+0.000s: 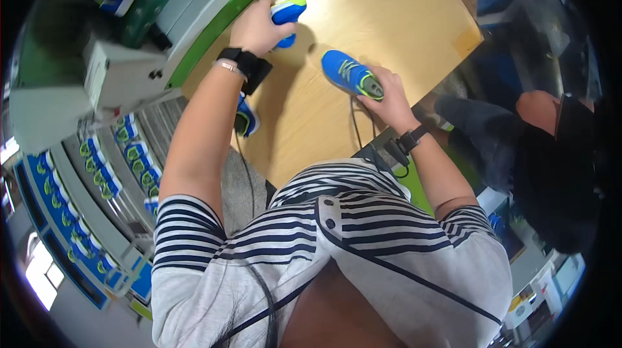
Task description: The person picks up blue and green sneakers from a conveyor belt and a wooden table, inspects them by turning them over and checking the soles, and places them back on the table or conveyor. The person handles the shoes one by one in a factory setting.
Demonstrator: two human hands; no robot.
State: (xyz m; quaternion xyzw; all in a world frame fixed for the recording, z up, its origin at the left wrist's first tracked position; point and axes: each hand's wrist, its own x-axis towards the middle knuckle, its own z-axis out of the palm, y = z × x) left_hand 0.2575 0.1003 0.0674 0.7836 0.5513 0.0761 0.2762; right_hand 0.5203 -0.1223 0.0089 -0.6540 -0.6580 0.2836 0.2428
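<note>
My left hand (256, 29) is closed around a blue sneaker (289, 12) with a lime and white edge, above the far left part of the wooden table; the palm hides much of this shoe. To its right, my right hand (393, 99) grips another blue sneaker (341, 69) by the heel end. That shoe has pale laces and a lime collar, and its toe points to the far left. Something grey-green fills its opening. Both wrists wear dark bands with small boxes, and a cable hangs by the right one.
A third blue sneaker (245, 118) lies at the table's left edge, below my left forearm. The wooden table (389, 18) borders a green-edged conveyor (214, 31). Racks of similar shoes (97, 167) stand at the left. A person in dark clothes (538, 160) is close on the right.
</note>
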